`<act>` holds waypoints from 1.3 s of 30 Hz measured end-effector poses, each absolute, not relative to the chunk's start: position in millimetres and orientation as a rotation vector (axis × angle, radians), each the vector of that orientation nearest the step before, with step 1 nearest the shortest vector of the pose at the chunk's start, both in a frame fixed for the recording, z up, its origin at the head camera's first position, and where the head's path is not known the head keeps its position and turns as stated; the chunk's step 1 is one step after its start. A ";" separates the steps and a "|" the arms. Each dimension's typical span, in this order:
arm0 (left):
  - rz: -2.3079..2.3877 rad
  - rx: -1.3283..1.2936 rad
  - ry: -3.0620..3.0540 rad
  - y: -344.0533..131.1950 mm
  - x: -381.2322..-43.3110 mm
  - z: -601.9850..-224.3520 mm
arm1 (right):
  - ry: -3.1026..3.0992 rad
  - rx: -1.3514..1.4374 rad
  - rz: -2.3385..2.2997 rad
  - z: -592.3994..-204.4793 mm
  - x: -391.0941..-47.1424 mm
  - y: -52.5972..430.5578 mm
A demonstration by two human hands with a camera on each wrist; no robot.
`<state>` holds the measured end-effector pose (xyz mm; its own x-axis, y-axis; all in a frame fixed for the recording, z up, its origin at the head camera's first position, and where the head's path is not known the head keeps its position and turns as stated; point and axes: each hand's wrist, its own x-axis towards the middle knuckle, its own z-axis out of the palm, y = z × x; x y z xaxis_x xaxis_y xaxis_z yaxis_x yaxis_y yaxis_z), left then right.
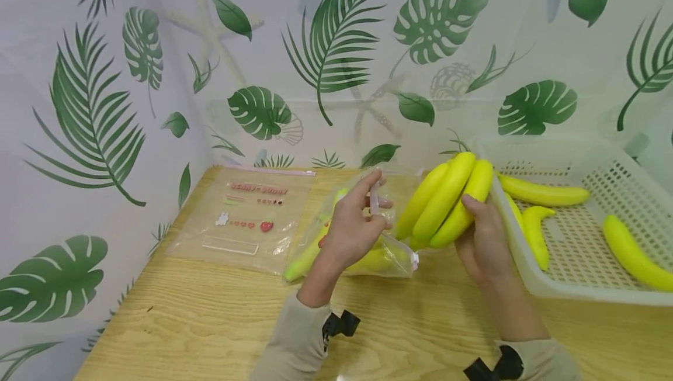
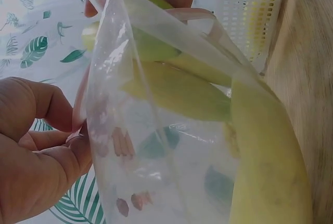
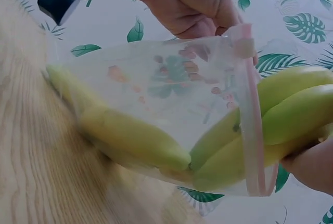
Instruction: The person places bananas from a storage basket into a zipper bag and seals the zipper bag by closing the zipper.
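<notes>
My right hand (image 1: pixel 489 241) grips a bunch of yellow bananas (image 1: pixel 444 200), its thumb lying over the nearest one. The lower ends of the bunch reach inside the mouth of a clear zip bag (image 3: pixel 151 73), as the right wrist view shows. My left hand (image 1: pixel 349 226) pinches the bag's pink zip edge (image 2: pixel 80 102) and holds the mouth apart. A banana (image 3: pixel 135 141) lies in the bottom of this bag, by the wood. The white slider (image 1: pixel 415 261) sits at the near corner of the mouth.
Flat on the table (image 1: pixel 210 311) at the left lies another clear zip bag (image 1: pixel 236 211) with red print. At the right a white perforated basket (image 1: pixel 578 290) holds several bananas (image 1: pixel 544 191). A leaf-patterned sheet (image 1: pixel 336 106) rises behind the table.
</notes>
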<state>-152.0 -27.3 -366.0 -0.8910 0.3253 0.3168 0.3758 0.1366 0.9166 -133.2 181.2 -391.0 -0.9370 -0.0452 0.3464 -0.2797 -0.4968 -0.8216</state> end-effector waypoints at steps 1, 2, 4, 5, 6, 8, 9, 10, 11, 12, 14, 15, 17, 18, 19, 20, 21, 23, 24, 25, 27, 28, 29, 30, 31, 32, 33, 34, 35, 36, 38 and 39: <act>-1.902 -0.719 -2.341 -27.5 -151.6 -366.5 | -1.489 0.534 2.575 -391.5 -133.2 182.1; -1.902 -0.720 -2.344 -27.6 -151.3 -366.8 | -1.484 0.582 2.591 -392.1 -132.9 183.3; -1.892 -0.726 -2.344 -27.6 -151.3 -367.3 | -1.476 0.666 2.626 -392.8 -132.1 185.9; -1.889 -0.730 -2.342 -27.5 -151.3 -367.1 | -1.488 0.708 2.629 -393.0 -131.9 187.1; -1.885 -0.733 -2.338 -27.5 -151.6 -367.1 | -1.485 0.750 2.635 -393.3 -132.0 188.4; -1.879 -0.736 -2.332 -28.0 -152.0 -367.0 | -1.495 0.826 2.612 -394.7 -132.7 191.1; -1.876 -0.735 -2.328 -28.4 -152.2 -366.9 | -1.518 0.838 2.590 -395.5 -132.8 192.6; -1.872 -0.735 -2.327 -28.5 -152.1 -366.4 | -1.540 0.850 2.555 -395.9 -132.8 194.5; -1.866 -0.737 -2.326 -28.9 -152.0 -366.0 | -1.550 0.861 2.529 -396.6 -133.0 196.7; -1.861 -0.738 -2.322 -29.3 -152.2 -366.3 | -1.542 0.878 2.514 -397.5 -133.3 199.1; -1.849 -0.738 -2.315 -30.2 -152.2 -365.9 | -1.518 0.905 2.501 -399.2 -133.7 203.8; -1.845 -0.740 -2.310 -30.6 -152.3 -365.9 | -1.487 0.928 2.511 -400.0 -134.2 206.0; -1.847 -0.744 -2.300 -31.1 -152.6 -365.8 | -1.377 1.007 2.562 -401.9 -135.6 209.2; -1.851 -0.745 -2.296 -31.3 -152.7 -365.7 | -1.333 1.040 2.584 -403.1 -136.3 209.8; -1.853 -0.747 -2.293 -31.3 -152.8 -365.6 | -1.325 1.047 2.590 -404.2 -136.6 209.6; -1.856 -0.749 -2.290 -31.4 -153.0 -365.5 | -1.318 1.046 2.597 -405.6 -136.9 208.7; -1.865 -0.751 -2.287 -31.4 -153.1 -365.5 | -1.328 1.024 2.596 -407.2 -137.1 207.0; -1.871 -0.748 -2.285 -31.2 -153.4 -365.0 | -1.411 0.914 2.562 -410.5 -136.5 202.1; -1.871 -0.746 -2.284 -31.1 -153.4 -364.7 | -1.488 0.844 2.527 -412.2 -136.1 199.6; -1.872 -0.746 -2.279 -31.5 -153.4 -364.5 | -1.560 0.769 2.494 -413.7 -135.8 196.5; -1.872 -0.740 -2.277 -32.2 -153.1 -363.8 | -1.679 0.632 2.437 -416.4 -135.7 191.1; -1.869 -0.738 -2.279 -32.6 -152.9 -363.5 | -1.738 0.568 2.404 -417.5 -135.5 189.0; -1.868 -0.739 -2.278 -33.0 -152.8 -363.3 | -1.795 0.514 2.371 -418.4 -135.5 187.2; -1.864 -0.742 -2.277 -33.3 -152.8 -363.1 | -1.845 0.458 2.343 -418.9 -135.5 185.7; -1.860 -0.743 -2.277 -33.6 -153.0 -362.9 | -1.892 0.395 2.316 -419.4 -135.6 184.1; -1.855 -0.741 -2.280 -34.0 -153.2 -362.8 | -1.946 0.334 2.287 -419.7 -135.8 182.7; -1.850 -0.739 -2.280 -34.4 -153.5 -362.6 | -2.001 0.280 2.265 -419.8 -136.0 181.7; -1.840 -0.740 -2.280 -34.8 -153.8 -362.5 | -2.058 0.220 2.246 -419.7 -136.1 180.6; -1.832 -0.741 -2.277 -35.3 -154.1 -362.6 | -2.115 0.168 2.238 -419.4 -136.4 179.6; -1.823 -0.741 -2.276 -35.8 -154.5 -362.5 | -2.166 0.122 2.241 -419.2 -136.9 179.1; -1.817 -0.741 -2.279 -35.8 -154.8 -362.6 | -2.254 0.058 2.264 -419.5 -137.6 179.3; -1.820 -0.743 -2.279 -35.8 -155.0 -362.8 | -2.284 0.038 2.283 -419.6 -138.0 179.6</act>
<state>-155.0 -35.8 -362.8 -0.8700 0.2930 0.3964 0.4514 0.1504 0.8796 -138.0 179.6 -419.6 -0.9958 -0.0790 -0.0458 0.0458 0.0024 -0.9989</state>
